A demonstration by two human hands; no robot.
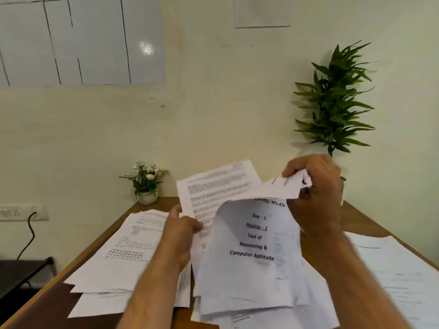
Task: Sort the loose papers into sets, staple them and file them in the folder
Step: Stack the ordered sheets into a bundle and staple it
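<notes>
My right hand [316, 191] grips the top edge of a bundle of white printed sheets [251, 255] and holds it up over the wooden table [54, 298]. The front sheet reads "Day - 2, Module - 2, Test of Reasoning & Computer Aptitude". My left hand [183, 231] pinches the lower left edge of a text-filled page [216, 186] that stands up behind the bundle. More loose papers [123, 257] lie spread on the table to the left, and another spread of papers [399, 276] lies to the right. No stapler or folder is visible.
A small white pot of flowers [146, 184] stands at the table's far left corner. A tall green plant [332, 100] stands at the far right against the wall. A wall socket with a black cable [28, 224] and a dark surface [21, 271] are to the left.
</notes>
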